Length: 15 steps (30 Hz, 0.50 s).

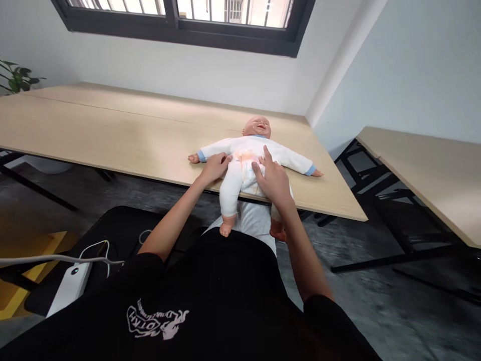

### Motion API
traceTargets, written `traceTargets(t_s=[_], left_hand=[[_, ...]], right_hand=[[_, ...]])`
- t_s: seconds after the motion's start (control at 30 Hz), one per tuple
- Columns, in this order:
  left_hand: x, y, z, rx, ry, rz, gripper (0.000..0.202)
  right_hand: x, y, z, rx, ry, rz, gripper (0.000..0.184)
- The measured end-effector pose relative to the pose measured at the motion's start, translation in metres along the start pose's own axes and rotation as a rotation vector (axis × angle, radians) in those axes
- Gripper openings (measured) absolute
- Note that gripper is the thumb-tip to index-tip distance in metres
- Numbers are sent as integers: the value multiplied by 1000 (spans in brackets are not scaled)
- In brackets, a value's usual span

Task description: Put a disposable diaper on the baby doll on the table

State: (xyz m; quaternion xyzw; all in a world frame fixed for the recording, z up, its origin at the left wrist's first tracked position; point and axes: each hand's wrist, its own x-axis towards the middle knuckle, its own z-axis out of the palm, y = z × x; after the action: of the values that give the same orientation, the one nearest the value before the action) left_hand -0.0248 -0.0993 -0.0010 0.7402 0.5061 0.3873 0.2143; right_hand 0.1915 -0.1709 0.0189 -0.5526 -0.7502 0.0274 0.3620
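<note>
A baby doll (259,127) lies on its back on the table, with its arms spread and its feet hanging over the near edge. It wears a white top with blue cuffs, and a white diaper (251,176) with an orange and pink print at the waist. At the doll's hip on the left, my left hand (216,167) has its fingers bent and closed at the diaper's side. Over the other side of the waist, my right hand (275,179) is open, thumb and index finger apart, touching the diaper. Its lower fingers are partly hidden.
The wooden table (112,135) runs along the wall under a barred window (180,22). A second table (432,165) stands to the right. On a black chair (124,225) at the left lie a white power bank (71,286) and a cable. A plant (18,79) is at the far left.
</note>
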Motion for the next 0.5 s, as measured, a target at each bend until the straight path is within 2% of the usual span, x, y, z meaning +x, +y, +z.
traceTargets(t_s=[0.1, 0.17, 0.2, 0.37, 0.5], left_hand=[[-2, -3, -2, 47, -133, 69, 24], [-5, -4, -4, 2, -212, 129, 11], [-7, -4, -6, -32, -238, 150, 10], [-14, 1, -5, -220, -270, 205, 41], [-12, 6, 4, -430, -226, 183, 48]], right_hand=[[0, 0, 0, -10, 4, -3, 76], [0, 0, 0, -11, 7, -9, 76], [0, 0, 0, -7, 11, -10, 76], [-2, 2, 0, 36, 44, 11, 76], [-3, 4, -2, 55, 43, 5, 77]])
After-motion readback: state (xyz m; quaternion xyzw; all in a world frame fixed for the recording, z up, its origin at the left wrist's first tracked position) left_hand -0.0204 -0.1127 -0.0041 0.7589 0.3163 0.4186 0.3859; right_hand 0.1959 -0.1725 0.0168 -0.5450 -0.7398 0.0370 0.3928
